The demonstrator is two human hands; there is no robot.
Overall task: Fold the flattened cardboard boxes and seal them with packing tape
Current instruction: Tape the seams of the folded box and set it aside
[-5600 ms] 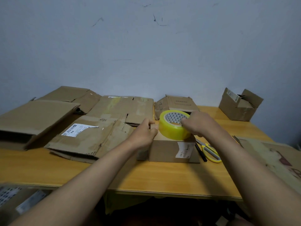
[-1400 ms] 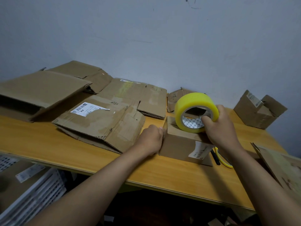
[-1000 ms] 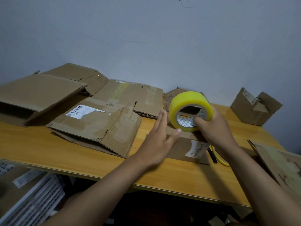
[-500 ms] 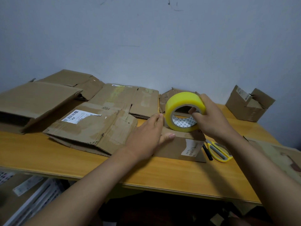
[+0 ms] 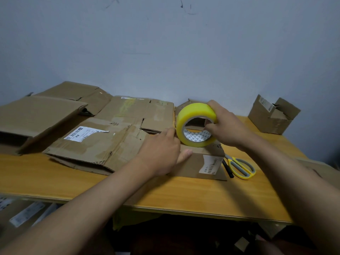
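A small folded cardboard box with a white label stands on the wooden table in front of me. My left hand lies flat on the box's top left part, fingers straight and thumb along the front edge. My right hand grips a yellow roll of packing tape, which stands on its edge on the box top, fingers hooked through its core. Flattened cardboard boxes lie stacked to the left.
Yellow-handled scissors and a black pen lie just right of the box. An open small carton stands at the back right, another carton behind the tape. A large cardboard sheet sits far left.
My left hand left the box's left side, opened and now lies flat on its top. The right hand tilted the tape roll upright on the box and drew it slightly right.
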